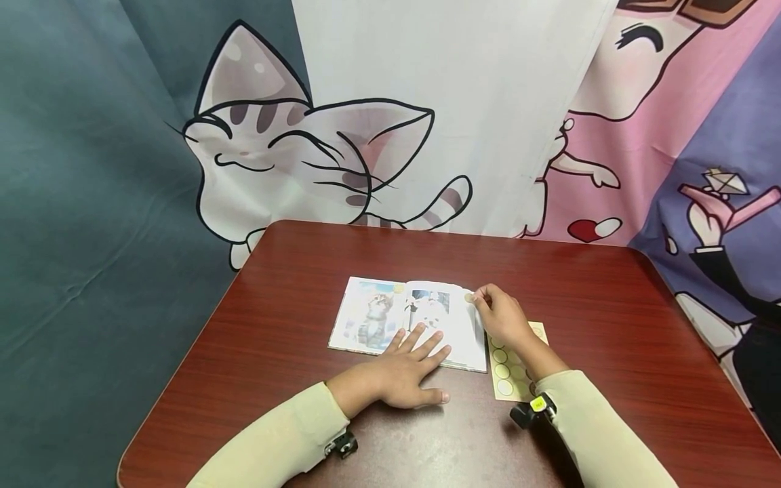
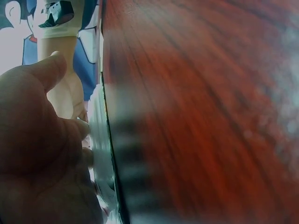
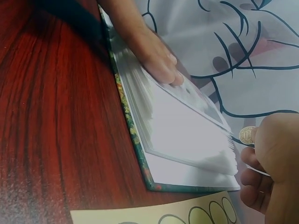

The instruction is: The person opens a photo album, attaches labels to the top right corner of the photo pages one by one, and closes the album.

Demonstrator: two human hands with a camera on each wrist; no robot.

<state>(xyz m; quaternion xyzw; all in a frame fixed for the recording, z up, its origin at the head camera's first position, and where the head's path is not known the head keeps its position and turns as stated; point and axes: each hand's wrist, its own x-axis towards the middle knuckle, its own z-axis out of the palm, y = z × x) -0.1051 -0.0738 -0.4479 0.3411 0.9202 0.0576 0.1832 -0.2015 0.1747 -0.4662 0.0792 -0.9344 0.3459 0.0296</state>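
Note:
A small open book lies on the table, a kitten picture on its left page and a picture of a pale animal on its right one. Across the book's lower edge my left hand rests with fingers spread, their tips on the pages. By the upper right corner, my right hand pinches a round gold sticker between thumb and finger. Another round sticker shows at the top of the left page. Under my right wrist lies a yellow sheet of round stickers, partly hidden by the arm.
The reddish-brown wooden table has rounded corners and extends around the book on all sides. Behind it hangs a cloth backdrop with cartoon animals. In the right wrist view, the book's dark green patterned cover shows beneath the pages.

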